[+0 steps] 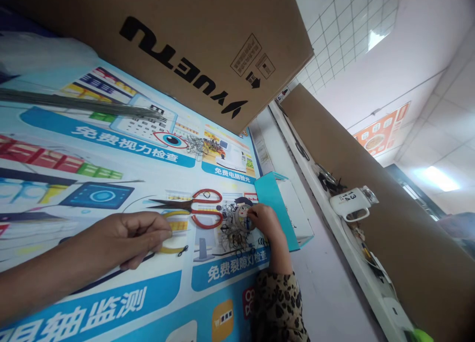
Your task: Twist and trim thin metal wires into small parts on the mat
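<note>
My left hand (129,238) is closed in a pinch above yellow-handled pliers (173,250); what its fingertips hold, if anything, is too small to make out. A small dark wire piece (182,251) lies by one plier handle. Scissors with red-orange handles (207,208) lie beyond that hand, blades toward the left. My right hand (264,220), in a leopard-print sleeve, has its fingers pressed together at a pile of small bent wire loops (235,230). Whatever is between those fingers is hidden.
A smaller heap of wire pieces (196,145) and a bundle of long straight wires (85,104) lie on the printed table cover (156,183). A turquoise-and-white box (276,211) stands right of my right hand. A big cardboard box (208,40) rises behind; a white mug (349,203) sits on a ledge.
</note>
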Available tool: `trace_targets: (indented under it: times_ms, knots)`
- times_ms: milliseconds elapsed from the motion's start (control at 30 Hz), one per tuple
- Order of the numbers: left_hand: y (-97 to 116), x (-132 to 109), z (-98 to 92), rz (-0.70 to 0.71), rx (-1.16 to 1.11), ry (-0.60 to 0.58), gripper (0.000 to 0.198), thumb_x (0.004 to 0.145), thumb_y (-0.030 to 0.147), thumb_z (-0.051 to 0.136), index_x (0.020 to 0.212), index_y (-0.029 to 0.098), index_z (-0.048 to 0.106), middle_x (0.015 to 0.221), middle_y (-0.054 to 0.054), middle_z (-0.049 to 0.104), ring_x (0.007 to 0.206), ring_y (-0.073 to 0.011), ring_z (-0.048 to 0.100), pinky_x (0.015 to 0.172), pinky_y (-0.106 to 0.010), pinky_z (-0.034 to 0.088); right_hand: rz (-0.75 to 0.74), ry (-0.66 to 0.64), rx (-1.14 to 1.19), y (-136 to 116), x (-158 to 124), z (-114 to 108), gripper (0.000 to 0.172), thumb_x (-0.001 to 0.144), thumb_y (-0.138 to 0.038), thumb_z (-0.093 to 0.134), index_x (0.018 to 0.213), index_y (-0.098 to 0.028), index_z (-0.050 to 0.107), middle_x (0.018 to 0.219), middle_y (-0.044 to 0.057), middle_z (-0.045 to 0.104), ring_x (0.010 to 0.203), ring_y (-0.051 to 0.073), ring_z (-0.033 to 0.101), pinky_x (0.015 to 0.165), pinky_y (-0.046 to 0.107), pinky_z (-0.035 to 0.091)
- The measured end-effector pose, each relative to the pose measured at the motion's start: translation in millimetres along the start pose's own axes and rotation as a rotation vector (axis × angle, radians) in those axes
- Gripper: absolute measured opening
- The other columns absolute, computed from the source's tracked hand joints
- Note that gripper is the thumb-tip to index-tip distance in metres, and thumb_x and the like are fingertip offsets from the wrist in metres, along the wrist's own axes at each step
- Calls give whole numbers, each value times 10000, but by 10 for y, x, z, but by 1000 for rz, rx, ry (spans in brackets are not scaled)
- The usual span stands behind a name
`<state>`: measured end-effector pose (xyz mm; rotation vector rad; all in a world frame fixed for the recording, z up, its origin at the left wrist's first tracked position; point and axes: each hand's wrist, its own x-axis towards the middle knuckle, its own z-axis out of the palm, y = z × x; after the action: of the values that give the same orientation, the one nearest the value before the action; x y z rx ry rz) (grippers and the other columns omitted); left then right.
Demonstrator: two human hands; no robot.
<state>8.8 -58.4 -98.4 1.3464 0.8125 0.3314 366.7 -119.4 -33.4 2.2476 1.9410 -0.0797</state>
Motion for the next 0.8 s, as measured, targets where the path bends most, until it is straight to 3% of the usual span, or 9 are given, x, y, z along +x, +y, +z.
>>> trace_targets:
  times_ms: [67, 167, 300, 800]
  knots:
    - [22, 13, -34, -50, -6, -48, 554, 692, 723, 580, 851, 199, 667, 425, 77, 483, 503, -133, 402, 595, -236, 332, 3, -10, -27, 2, 10, 19, 191, 928, -167, 599, 905, -179, 788, 955, 74, 763, 871, 181, 657, 704, 237, 382]
    - [51, 20, -59, -70, -7, -86, 550, 710, 716, 580, 881, 200, 668, 448, 76, 505, 531, -134, 418, 627, -239, 341, 4, -19, -61, 5, 15, 40, 215, 937, -168, 578, 888, -185, 787, 950, 74, 760, 866, 181, 653, 696, 237, 377]
    - [55, 19, -51, -92, -6, -75, 539, 692, 702, 568, 863, 198, 657, 435, 86, 476, 519, -129, 395, 610, -243, 320, 3, -25, -90, 12, 17, 44, 209, 935, -174, 584, 887, -189, 787, 956, 73, 761, 867, 184, 656, 691, 241, 373]
    - [-23, 22, -70, -59, -19, -123, 417, 828, 603, 584, 899, 197, 649, 472, 104, 487, 532, -113, 400, 616, -233, 323, 4, 36, -184, -130, 110, 103, 276, 1017, -256, 505, 956, -218, 771, 1026, 71, 753, 942, 192, 651, 750, 243, 420]
